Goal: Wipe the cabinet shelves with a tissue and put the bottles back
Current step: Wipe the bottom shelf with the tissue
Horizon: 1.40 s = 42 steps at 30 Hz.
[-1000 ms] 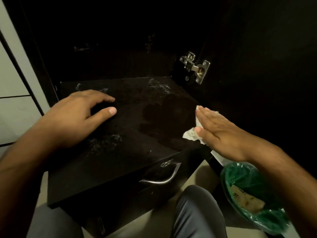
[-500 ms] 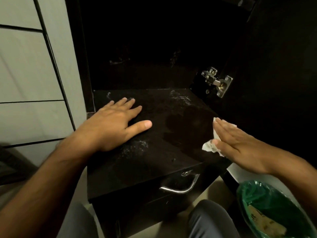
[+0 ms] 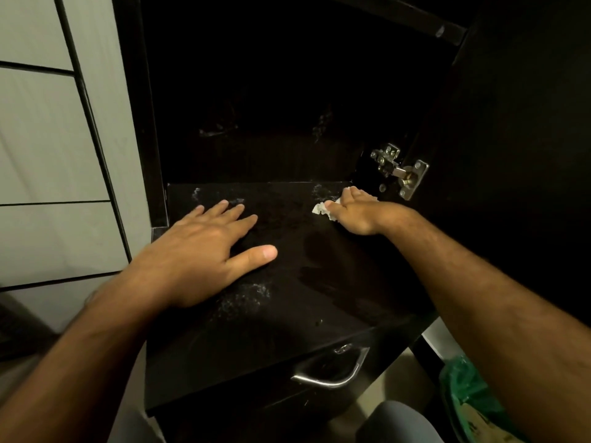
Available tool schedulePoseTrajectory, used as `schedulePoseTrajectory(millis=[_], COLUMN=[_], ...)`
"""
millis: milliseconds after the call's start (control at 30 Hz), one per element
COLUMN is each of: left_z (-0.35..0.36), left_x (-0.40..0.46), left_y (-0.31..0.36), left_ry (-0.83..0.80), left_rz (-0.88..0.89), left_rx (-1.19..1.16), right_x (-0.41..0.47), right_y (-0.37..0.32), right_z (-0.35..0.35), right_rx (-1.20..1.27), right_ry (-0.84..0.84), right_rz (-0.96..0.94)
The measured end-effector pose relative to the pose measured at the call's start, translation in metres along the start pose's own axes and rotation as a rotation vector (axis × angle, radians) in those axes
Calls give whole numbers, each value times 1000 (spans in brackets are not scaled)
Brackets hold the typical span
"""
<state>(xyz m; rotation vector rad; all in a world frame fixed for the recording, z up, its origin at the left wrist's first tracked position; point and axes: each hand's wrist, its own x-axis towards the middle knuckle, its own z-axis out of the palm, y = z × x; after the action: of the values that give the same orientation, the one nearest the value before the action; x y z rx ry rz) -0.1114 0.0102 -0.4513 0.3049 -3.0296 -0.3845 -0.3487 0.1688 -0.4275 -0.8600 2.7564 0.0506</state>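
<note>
Two hands are down on the dark shelf [image 3: 287, 314] of the open cabinet, and the wiping step looks to be the one in hand. The left hand [image 3: 198, 254] lies flat with fingers spread, bracing on the left part of the shelf and holding nothing. The right hand [image 3: 355, 214] reaches to the back right corner, just below the metal hinge [image 3: 399, 172], fingers straight and pressed onto a crumpled white tissue [image 3: 321, 209] that peeks out at its left edge.

Pale dusty smears remain: one just beyond the tissue at the back edge, another at the back left corner, and a larger patch [image 3: 246, 298] near the left wrist. I'd judge the next move calls for dragging the tissue across those marks, and shifting the left hand off the area it covers.

No bottles are in sight, so putting them back seems some way off. A green-lined bin [image 3: 463, 401] sits at the lower right, beside the drawer handle [image 3: 332, 375].
</note>
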Motion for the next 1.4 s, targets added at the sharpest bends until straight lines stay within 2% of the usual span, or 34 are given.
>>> schedulePoseTrajectory(millis=[167,500,600,700,767,833,1000,1167,1267,1400], left_z=[0,0,-1,-2,-2,-3,-1,-2,-3,-3], left_x=[-1,0,0,-2,-3,-3,-4,-4,-4,-5], left_y=[0,2,3,4,3,2,2,3,5,4], left_ry=[9,18,27,34,47,55,53,67,72,93], left_rz=[4,4,-6,-18,-17,-14,-16,-36,-35,-24], left_rx=[-2,-19,-24,-32,-40,-56,-69,-78,-78,-72], right_x=[21,23,15,1,-11,-18,-7,15,11,-17], right_y=[-12,-26,-45,-60,-51,-26,20,-33,-57,-36], right_z=[-10,-4,0,8,14,16,3,1,1,15], right_rx=[25,40,-19,-33,-50,-63,-101,-74,-83,-95], right_ry=[-16,78,88,88,64,44,47,58,60,46], right_rz=[56,69,-32,-245,-388,-453,-184,-55,-138,-409])
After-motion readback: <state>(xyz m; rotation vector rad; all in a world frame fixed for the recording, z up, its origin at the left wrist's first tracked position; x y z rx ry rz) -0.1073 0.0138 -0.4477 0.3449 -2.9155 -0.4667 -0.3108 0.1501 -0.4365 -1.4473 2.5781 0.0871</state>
